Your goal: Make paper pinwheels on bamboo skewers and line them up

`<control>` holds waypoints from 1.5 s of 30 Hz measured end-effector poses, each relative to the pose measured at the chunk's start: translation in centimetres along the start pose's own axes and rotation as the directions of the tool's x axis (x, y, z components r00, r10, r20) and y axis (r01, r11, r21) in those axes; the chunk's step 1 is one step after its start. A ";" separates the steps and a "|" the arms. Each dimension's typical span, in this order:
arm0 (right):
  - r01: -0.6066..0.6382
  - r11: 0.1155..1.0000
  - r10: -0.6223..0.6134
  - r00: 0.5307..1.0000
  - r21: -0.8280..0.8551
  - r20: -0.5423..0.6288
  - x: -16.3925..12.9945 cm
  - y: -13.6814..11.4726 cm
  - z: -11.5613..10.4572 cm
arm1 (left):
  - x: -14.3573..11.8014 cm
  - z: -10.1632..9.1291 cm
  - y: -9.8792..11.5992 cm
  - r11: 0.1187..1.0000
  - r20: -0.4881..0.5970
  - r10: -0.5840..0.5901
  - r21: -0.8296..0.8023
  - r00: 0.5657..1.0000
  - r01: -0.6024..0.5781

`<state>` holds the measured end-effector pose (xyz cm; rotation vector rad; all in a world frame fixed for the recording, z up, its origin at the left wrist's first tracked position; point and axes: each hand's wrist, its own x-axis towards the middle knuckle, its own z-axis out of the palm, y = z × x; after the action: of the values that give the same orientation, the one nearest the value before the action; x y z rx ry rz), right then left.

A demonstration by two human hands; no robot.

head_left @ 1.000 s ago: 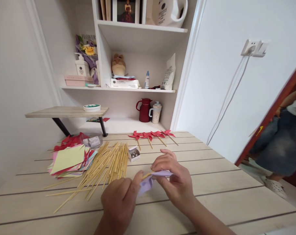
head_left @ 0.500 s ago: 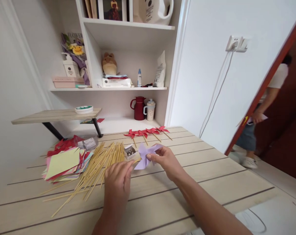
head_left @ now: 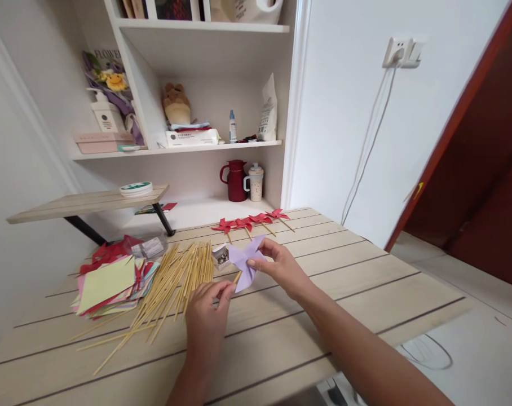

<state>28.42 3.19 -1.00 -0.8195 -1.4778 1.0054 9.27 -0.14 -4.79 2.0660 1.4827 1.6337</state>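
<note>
A purple paper pinwheel [head_left: 244, 260] is held over the table between both hands. My right hand [head_left: 279, 266] pinches it near its middle, thumb in front and fingers behind. My left hand [head_left: 209, 307] is closed on the thin wooden stick [head_left: 238, 277] that meets the pinwheel's lower left side; most of the stick is hidden by the fingers. Just behind stands a small open box of metal pins [head_left: 221, 256]. Left of my left hand lies a loose heap of wooden sticks [head_left: 171, 287].
Several red pinwheels [head_left: 251, 221] lie in a row at the table's back. At left are a stack of coloured paper sheets [head_left: 106, 285], red paper pieces, a clear plastic box [head_left: 148, 246] and a small raised stand [head_left: 87, 203]. A shelf unit [head_left: 201, 148] rises behind.
The pinwheel has turned and now faces more towards me, with the left fingertips pinching the stick below it. The view has shifted. The person in the doorway is out of sight.
</note>
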 end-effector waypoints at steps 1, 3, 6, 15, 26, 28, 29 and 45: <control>0.002 1.000 -0.002 1.000 0.023 0.009 0.0 0.0 0.0 | 0.0 0.0 0.1 0.994 0.016 -0.086 -0.064 0.996 0.087; -0.013 0.998 0.012 1.000 0.054 0.024 -0.1 -0.1 0.0 | 0.1 0.0 0.4 0.952 0.056 -0.250 -0.168 0.967 0.256; -0.024 0.998 0.023 1.000 0.061 0.016 -0.1 0.1 -0.1 | 0.4 -0.2 0.7 0.854 0.118 -0.437 -0.255 0.892 0.453; -0.019 1.000 0.019 0.965 0.005 -0.261 0.0 0.5 -0.1 | 0.5 -0.5 -0.1 0.700 0.086 -0.632 -0.363 0.770 0.615; -0.310 0.948 0.290 0.934 0.069 0.211 -1.1 2.6 3.3 | 0.3 -0.2 -0.4 0.470 0.124 -0.703 -0.659 0.701 0.588; -0.332 0.942 0.302 0.906 0.057 0.297 -1.8 2.9 4.5 | 0.4 -0.2 -0.3 0.413 0.151 -0.703 -0.708 0.695 0.572; -0.336 0.940 0.301 0.893 0.054 0.334 -2.1 3.0 5.0 | 0.4 -0.2 -0.3 0.384 0.174 -0.701 -0.725 0.692 0.571; -0.303 0.944 0.257 0.924 0.131 0.282 -2.7 4.4 6.5 | 0.2 0.3 -0.4 0.148 0.363 -0.656 -0.797 0.661 0.585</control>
<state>22.19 1.49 -6.24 -0.8104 -1.4923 1.4858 9.22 0.35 -4.98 0.6191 0.8796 1.5246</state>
